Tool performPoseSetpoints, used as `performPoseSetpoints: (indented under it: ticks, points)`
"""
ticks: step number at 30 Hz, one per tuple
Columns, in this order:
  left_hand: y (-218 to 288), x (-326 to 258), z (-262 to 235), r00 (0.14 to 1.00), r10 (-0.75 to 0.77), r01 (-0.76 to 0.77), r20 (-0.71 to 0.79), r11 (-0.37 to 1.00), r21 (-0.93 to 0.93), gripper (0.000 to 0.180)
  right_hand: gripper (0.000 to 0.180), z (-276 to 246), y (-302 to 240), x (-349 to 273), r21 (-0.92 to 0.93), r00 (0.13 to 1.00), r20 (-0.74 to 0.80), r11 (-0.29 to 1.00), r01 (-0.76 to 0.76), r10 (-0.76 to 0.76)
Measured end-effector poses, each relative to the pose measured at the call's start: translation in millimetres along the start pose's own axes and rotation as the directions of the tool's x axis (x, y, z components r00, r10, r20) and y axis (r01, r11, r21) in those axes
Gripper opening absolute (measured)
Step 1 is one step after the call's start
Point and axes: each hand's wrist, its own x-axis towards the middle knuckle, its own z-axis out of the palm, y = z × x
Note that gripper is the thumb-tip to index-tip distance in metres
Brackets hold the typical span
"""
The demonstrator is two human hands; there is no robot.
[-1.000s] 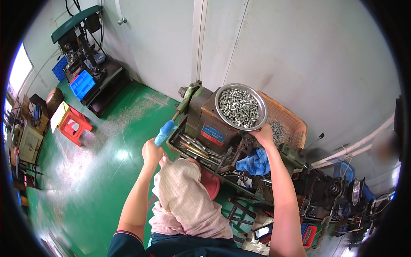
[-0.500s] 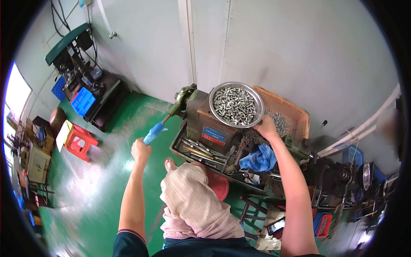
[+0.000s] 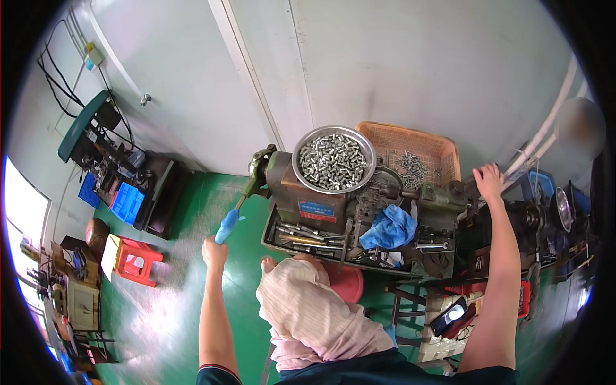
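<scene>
A green workshop floor (image 3: 160, 308) spreads under white walls. Your left hand (image 3: 214, 251) closes around the lower end of the blue-handled lever (image 3: 227, 224) at nine o'clock of the small lathe (image 3: 333, 199). Your right hand (image 3: 490, 181), fingers spread, rests on the machine's far end at three o'clock, beyond the steel bowl of metal parts (image 3: 333, 159).

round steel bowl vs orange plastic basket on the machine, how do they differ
The round steel bowl is shiny, solid-walled and heaped full of small metal parts; the orange plastic basket is rectangular, mesh-walled and holds only a small scatter. The bowl sits nearer the blue-handled lever; the basket sits behind it. Both hold similar silvery parts.
</scene>
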Motion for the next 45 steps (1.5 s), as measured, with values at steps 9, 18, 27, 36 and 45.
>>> performPoseSetpoints:
  ticks: [9,18,27,36,45]
  points:
    - [-3.5,-0.8,-3.6,1.0,0.026,-0.026,0.006,0.999,-0.028,0.014,0.05,-47.2,19.6,-81.5,-0.017,0.999,-0.035,1.0,-0.009,0.009]
    - [-1.9,-0.9,-2.4,0.999,0.043,-0.044,-0.012,0.997,-0.059,0.014,0.054,-46.4,15.7,-93.2,-0.038,0.996,-0.091,0.999,-0.012,0.009]
    - [0.1,-0.3,-3.0,1.0,0.01,-0.011,-0.029,1.0,-0.021,0.015,0.054,-49.6,9.8,-95.7,-0.079,0.997,-0.058,0.996,-0.048,0.044]
    - [3.8,-1.4,-3.2,0.999,0.02,-0.021,-0.037,1.0,-0.012,0.019,0.057,-52.9,4.1,-99.2,-0.094,0.994,0.0,0.99,-0.11,0.11]
    - [1.3,-0.2,-1.3,0.999,0.032,-0.033,-0.029,0.999,-0.028,0.019,0.057,-51.7,4.4,-102.1,-0.109,0.993,-0.022,0.987,-0.117,0.115]
